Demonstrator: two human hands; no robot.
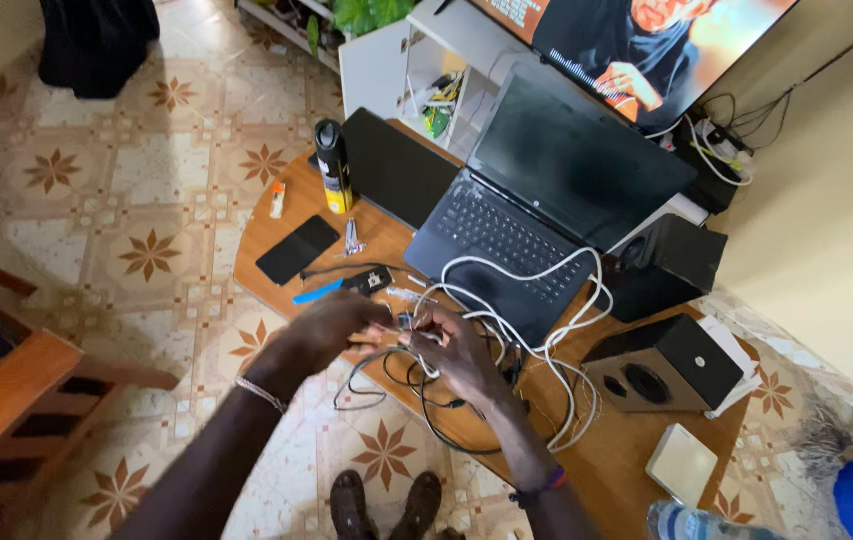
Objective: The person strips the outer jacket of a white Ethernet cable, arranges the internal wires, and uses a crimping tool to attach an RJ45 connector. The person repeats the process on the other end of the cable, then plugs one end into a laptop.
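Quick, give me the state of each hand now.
Left hand: closed, pinching a small connector on a thin black cable.
Right hand: closed around the white cable bundle.

Over a wooden table [277, 215], the left hand [332, 330] and right hand [462, 350] meet, fingertips pinched on a small connector [405, 321] at the end of tangled black and white cables [547, 330]. Behind them lies an open black laptop [537, 200]. A black phone [297, 250], a spray can [333, 165] and a blue pen [319, 292] sit to the left; a wooden speaker [662, 375] and white box [682, 465] sit to the right
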